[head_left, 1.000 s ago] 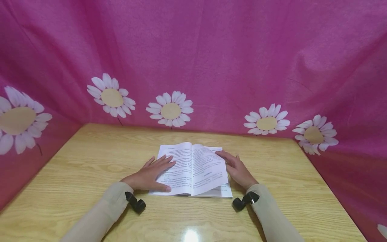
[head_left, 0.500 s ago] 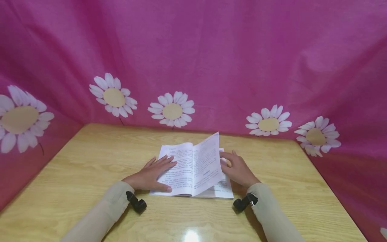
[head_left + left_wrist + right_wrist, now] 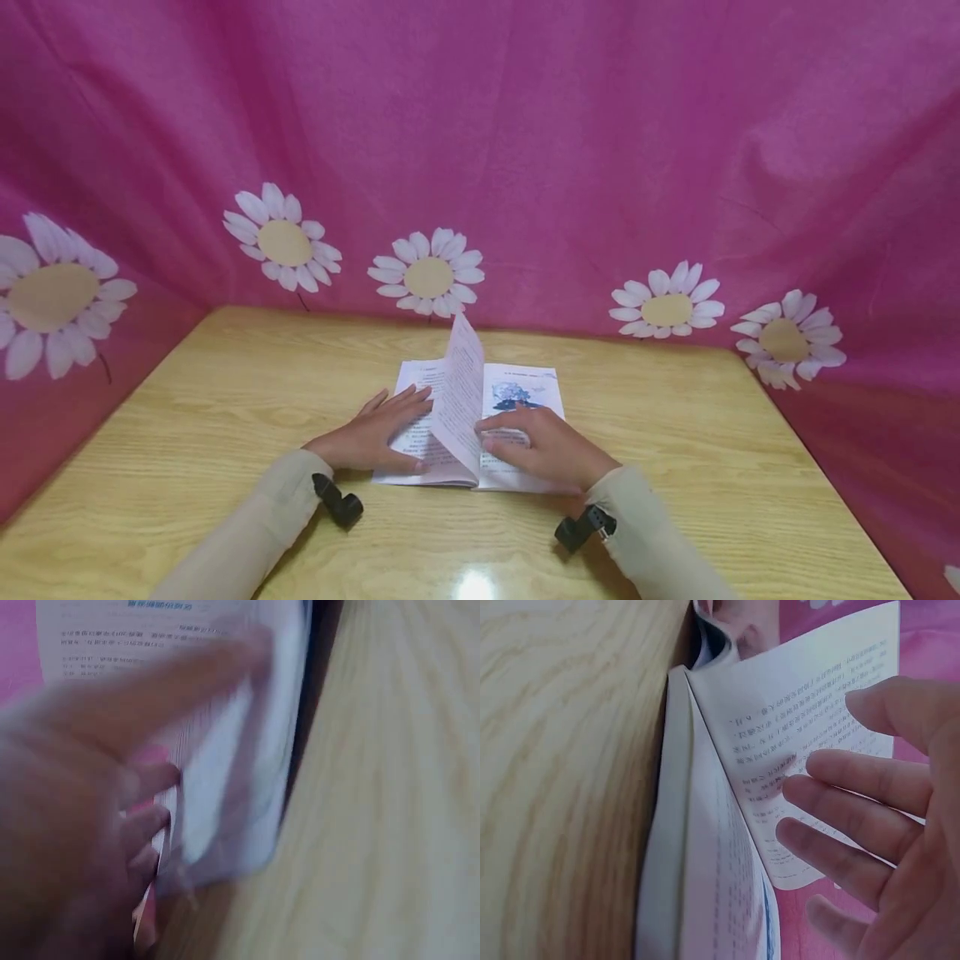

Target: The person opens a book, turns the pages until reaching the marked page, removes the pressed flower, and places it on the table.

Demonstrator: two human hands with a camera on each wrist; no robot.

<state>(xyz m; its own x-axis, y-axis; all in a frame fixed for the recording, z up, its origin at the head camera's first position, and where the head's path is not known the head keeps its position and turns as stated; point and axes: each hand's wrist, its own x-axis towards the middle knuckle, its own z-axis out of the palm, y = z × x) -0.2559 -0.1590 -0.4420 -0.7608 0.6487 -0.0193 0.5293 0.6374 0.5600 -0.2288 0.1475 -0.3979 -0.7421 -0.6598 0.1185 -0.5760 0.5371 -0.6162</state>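
Observation:
An open book [image 3: 416, 375] lies on the wooden table, printed text on its left page and a blue picture on its right one. One loose-standing page [image 3: 461, 392] rises from the spine, leaning left. My left hand [image 3: 371, 437] rests on the left page with fingers spread; in the left wrist view its thumb is blurred over the paper. My right hand [image 3: 551, 446] is over the right page, its fingertips by the raised page. In the right wrist view, the fingers [image 3: 855, 780] are extended alongside that printed page and pinch nothing.
The wooden table [image 3: 247, 383] extends around the book on all sides. Behind it hangs a pink cloth [image 3: 540, 167] with large white daisies. Each sleeve carries a small black wrist camera [image 3: 337, 502].
The raised page has swung from the right side up past the spine toward the left, uncovering the picture page. My right hand has followed it leftward. The left hand has stayed put.

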